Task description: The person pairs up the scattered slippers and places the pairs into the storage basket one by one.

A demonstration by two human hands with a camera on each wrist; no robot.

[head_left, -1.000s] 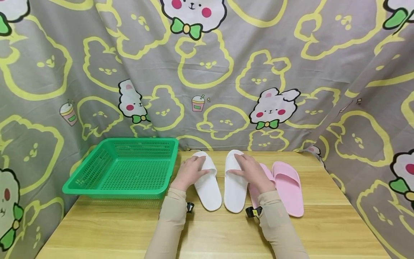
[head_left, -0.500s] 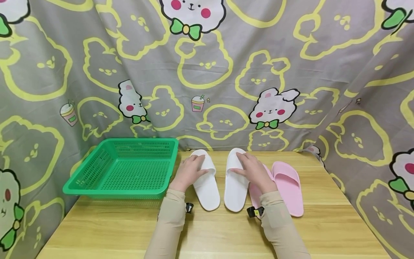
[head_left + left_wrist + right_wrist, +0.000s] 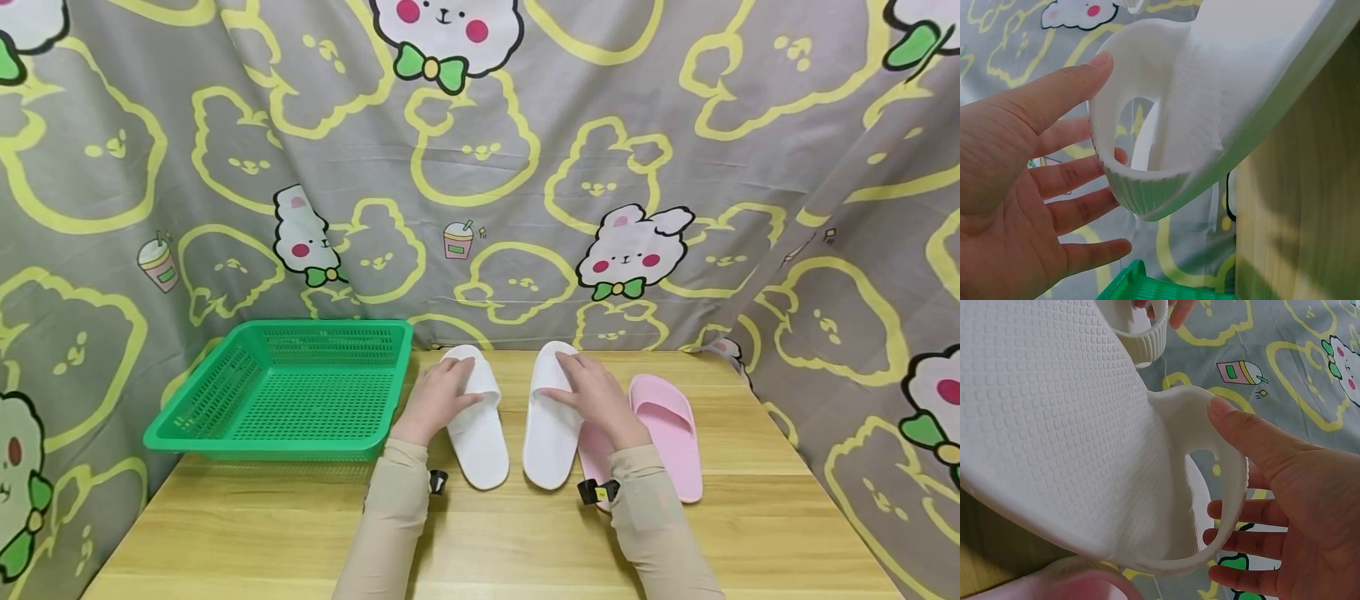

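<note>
Two white slippers lie with their toes toward the back of the table, side by side with a gap. My left hand holds the left white slipper at its strap. In the left wrist view the thumb lies at the strap's edge, with spread fingers around the toe end. The right white slipper has my right hand on its strap, thumb at the edge and fingertips showing by the toe opening. Partly hidden under my right arm is a pink slipper; its pink mate lies right of it.
A green plastic basket stands at the left on the wooden table. Behind hangs a grey curtain printed with yellow outlines and white rabbits. Each wrist carries a small black camera mount.
The right white slipper has shifted slightly right and back together with my right hand. The left white slipper has moved a little to the left and back.
</note>
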